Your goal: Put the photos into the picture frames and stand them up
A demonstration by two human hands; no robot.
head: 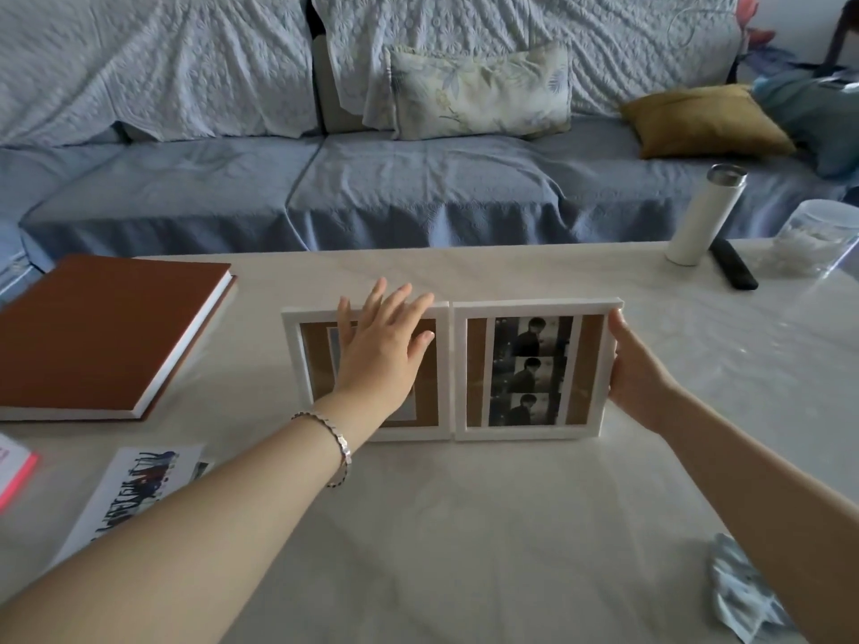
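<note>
One pale table (465, 527) carried two upright white picture frames, edges touching, near its middle. The left frame (290, 364) stood behind the left hand (381, 350), whose fingers were straight and spread at the top rail, gripping nothing. The right hand (634, 383) clasped the outer edge of the right frame (525, 432). Both looked light, rigid and glazed (so fragile, tippy): best held by the side rails.

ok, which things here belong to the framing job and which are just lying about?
Job: left frame; right frame with photo strip inside; loose print, probably; left hand open in front of the left frame; right hand holding the right frame's edge.

Lying about: brown book; white flask; remote; clear tub; crumpled wrapper.
</note>
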